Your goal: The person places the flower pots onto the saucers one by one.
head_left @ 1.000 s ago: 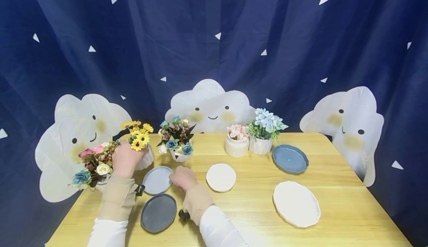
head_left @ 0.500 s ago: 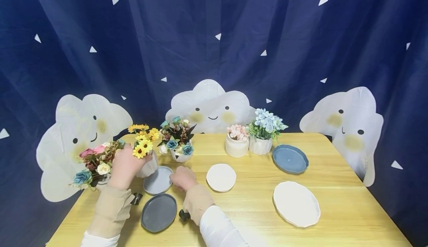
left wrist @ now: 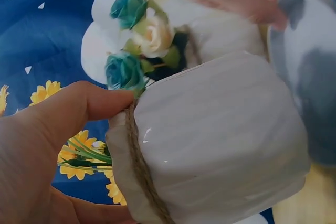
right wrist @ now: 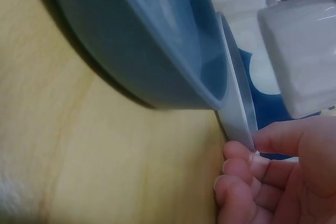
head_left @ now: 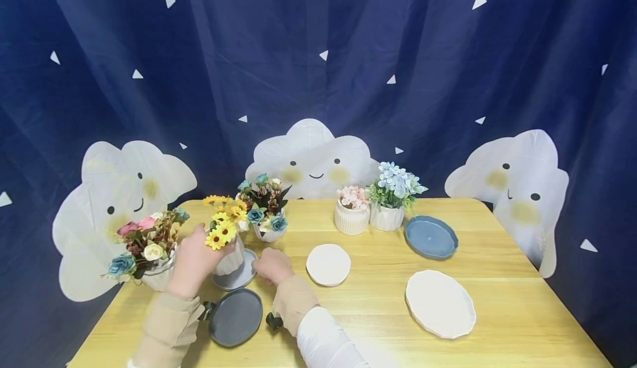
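Observation:
My left hand [head_left: 194, 260] grips a white flower pot [head_left: 231, 261] by its upper rim, thumb on one side and fingers on the other. Yellow daisy-like flowers [head_left: 222, 228] grow out of it, and the left wrist view shows a twine band [left wrist: 140, 166] round its neck. In the head view the pot overlaps a light grey plate [head_left: 245, 275]; in the right wrist view its base hangs above that plate. My right hand [head_left: 272, 265] pinches the plate's right rim between thumb and fingers.
A dark grey plate [head_left: 236, 318] lies in front. Potted roses [head_left: 151, 252] stand left, and another rose pot [head_left: 269, 232] behind. Farther right are a small white plate [head_left: 328, 264], pink flowers [head_left: 353, 197], blue flowers [head_left: 396, 182], a blue plate [head_left: 431, 237] and a large white plate [head_left: 440, 304].
My left hand has brought the pot of yellow flowers rightward and toward me, from beside the light grey plate to over it. My right hand has stayed at the plate's rim.

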The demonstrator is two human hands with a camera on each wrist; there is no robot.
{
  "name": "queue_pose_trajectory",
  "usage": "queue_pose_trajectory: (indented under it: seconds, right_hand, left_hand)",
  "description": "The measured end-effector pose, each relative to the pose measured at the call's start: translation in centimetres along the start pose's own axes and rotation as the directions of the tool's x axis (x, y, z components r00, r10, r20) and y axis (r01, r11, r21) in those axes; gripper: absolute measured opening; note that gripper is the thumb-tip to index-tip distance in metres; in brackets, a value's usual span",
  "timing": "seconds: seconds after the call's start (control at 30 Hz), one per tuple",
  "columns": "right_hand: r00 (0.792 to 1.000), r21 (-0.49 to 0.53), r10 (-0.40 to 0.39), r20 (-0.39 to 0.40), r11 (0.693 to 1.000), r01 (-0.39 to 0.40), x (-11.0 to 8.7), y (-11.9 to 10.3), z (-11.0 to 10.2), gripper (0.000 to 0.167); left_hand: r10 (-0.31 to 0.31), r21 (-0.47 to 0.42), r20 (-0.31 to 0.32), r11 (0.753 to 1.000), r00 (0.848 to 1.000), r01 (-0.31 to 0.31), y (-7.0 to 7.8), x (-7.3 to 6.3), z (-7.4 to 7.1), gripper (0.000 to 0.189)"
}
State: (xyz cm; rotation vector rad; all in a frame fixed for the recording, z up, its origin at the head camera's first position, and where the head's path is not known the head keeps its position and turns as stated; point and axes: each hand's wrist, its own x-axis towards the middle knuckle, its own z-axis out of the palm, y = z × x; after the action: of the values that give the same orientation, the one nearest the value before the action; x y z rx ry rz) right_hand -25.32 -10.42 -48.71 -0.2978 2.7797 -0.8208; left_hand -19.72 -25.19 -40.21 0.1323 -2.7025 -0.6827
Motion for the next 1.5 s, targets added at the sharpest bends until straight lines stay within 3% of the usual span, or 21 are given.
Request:
queue_pose_trajectory:
  seconds: [0.2, 0.5, 1.13, 1.5]
  right_hand:
    - [1.000, 0.022, -0.017, -0.009, 1.000, 0.017, -0.1, 0.1, 0.0, 0.029]
    - [1.000, 0.056, -0.025, -0.006, 0.998, 0.025, 0.0, 0.3, 0.1, 0.030]
    - [0.997, 0.147, -0.049, 0.053, 0.988, 0.041, -0.1, 0.5, -0.5, 0.030]
    - [0.996, 0.122, -0.061, 0.065, 0.991, 0.052, -0.2, 0.4, -0.5, 0.031]
  left_hand:
    - [0.054, -0.001, -0.012, 0.999, 0.998, -0.054, -0.3, -0.5, 1.3, 0.067]
    - [0.014, -0.020, 0.033, 1.000, 0.999, -0.013, -1.0, -0.8, 2.7, 0.070]
    - [0.037, -0.033, 0.025, 0.999, 0.999, -0.036, -1.2, -1.0, 3.5, 0.072]
    - [0.034, 0.009, 0.054, 0.999, 0.998, -0.034, -1.0, -0.7, 3.6, 0.072]
